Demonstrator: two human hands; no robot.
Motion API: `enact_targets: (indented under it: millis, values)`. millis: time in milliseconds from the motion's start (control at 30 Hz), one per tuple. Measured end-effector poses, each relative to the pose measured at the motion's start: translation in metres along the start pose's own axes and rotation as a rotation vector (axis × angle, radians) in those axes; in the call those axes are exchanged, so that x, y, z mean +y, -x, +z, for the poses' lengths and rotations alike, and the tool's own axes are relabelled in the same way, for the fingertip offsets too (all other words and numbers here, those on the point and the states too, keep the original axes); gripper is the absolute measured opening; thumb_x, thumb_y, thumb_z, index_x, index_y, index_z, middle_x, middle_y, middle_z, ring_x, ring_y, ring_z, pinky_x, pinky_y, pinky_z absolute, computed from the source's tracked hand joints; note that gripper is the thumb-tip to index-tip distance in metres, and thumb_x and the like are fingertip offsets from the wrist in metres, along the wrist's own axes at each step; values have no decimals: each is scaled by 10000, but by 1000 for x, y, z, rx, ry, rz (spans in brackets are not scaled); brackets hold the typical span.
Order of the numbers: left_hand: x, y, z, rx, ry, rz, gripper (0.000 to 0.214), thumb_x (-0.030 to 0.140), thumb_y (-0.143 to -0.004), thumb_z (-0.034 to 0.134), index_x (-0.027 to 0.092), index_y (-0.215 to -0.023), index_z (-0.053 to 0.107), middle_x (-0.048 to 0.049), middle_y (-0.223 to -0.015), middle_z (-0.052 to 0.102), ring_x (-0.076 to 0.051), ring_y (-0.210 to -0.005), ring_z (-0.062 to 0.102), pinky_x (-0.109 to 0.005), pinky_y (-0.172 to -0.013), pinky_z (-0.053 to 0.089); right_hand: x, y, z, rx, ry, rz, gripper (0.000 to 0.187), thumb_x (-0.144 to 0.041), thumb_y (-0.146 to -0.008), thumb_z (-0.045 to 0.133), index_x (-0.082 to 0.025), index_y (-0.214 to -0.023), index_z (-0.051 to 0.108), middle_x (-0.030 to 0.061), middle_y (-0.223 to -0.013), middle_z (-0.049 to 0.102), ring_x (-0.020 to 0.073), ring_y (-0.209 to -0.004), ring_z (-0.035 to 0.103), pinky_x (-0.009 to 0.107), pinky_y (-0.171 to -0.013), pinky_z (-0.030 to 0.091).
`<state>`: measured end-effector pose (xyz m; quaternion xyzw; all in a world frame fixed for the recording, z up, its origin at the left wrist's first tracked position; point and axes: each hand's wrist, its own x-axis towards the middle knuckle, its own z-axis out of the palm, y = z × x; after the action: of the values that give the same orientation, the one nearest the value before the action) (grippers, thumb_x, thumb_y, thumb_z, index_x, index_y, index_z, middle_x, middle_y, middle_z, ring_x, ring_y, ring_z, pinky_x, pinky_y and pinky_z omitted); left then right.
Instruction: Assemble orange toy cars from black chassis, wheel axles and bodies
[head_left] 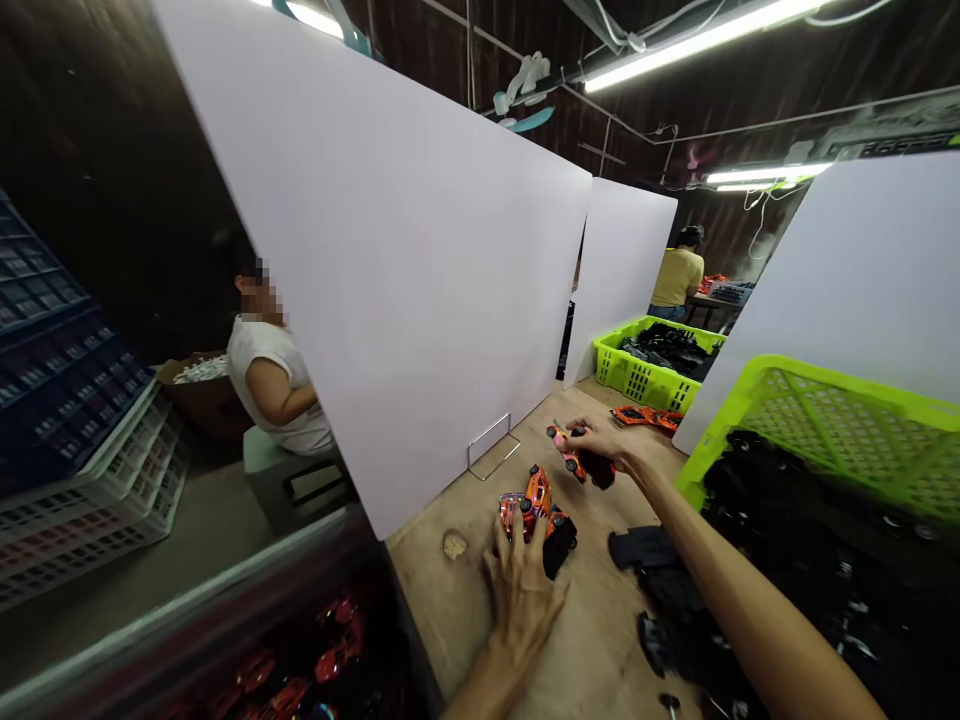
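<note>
Small orange toy cars (537, 490) lie bunched on the wooden table, with a black part at their near side. Over them rests my left hand (519, 585), its fingers spread and the fingertips touching the cars. My right hand (598, 442) is closed on another orange toy car (570, 462), which is tilted with its wheels showing. Part of that car and a dark piece beside it are hidden under the palm. Black plastic car parts (649, 550) lie on the table below my right forearm.
White panels (420, 260) border the table, with a wire stand (491, 450) at their foot. A green crate (847, 400) of black parts is at right, another green crate (637, 375) behind. Orange bodies (646, 416) lie nearby. Left, a person (266, 380) sits beyond the panel.
</note>
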<state>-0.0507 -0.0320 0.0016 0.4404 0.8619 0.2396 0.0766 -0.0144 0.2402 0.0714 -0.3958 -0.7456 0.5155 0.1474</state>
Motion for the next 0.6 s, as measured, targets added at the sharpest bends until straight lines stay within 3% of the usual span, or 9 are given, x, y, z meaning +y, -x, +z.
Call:
enact_targets:
  millis: [133, 333, 467, 533, 600]
  values:
    - [-2, 24, -14, 73, 107, 18, 670, 278, -783, 738, 298, -1444, 626, -131, -1635, 464, -432, -1535, 326, -636, -1153, 398, -1, 77, 33, -207, -189, 23, 793, -366, -573, 991, -238, -1281, 657, 67, -1101, 789, 238, -863, 766, 325, -726, 628]
    - [-35, 95, -40, 291, 243, 51, 607, 194, -714, 746, 308, -1308, 698, -80, -1545, 559, -373, -1529, 367, -574, -1206, 408, -4, 161, 99, -437, -476, 74, 578, -458, -742, 865, -220, -1224, 652, 73, -992, 810, 235, -806, 782, 353, -782, 644]
    - [-90, 159, -60, 466, 340, 21, 522, 171, -747, 709, 282, -1258, 700, -81, -1528, 567, -305, -1439, 520, -461, -1194, 462, -23, 212, 176, -551, -615, 89, 503, -502, -794, 809, -195, -1168, 669, 79, -992, 805, 242, -865, 784, 353, -851, 630]
    - [-130, 194, -72, 511, 368, -47, 480, 220, -790, 700, 263, -1268, 680, -99, -1502, 583, -289, -1363, 599, -421, -1155, 500, -35, 236, 226, -591, -651, 101, 525, -514, -768, 842, -190, -1147, 677, 77, -993, 798, 240, -890, 777, 347, -864, 620]
    - [-176, 223, -88, 530, 316, -144, 463, 302, -840, 687, 261, -1301, 660, -117, -1494, 584, -309, -1374, 589, -451, -1160, 481, -47, 254, 276, -607, -668, 122, 573, -565, -739, 859, -185, -1128, 677, 79, -994, 788, 246, -906, 767, 346, -821, 620]
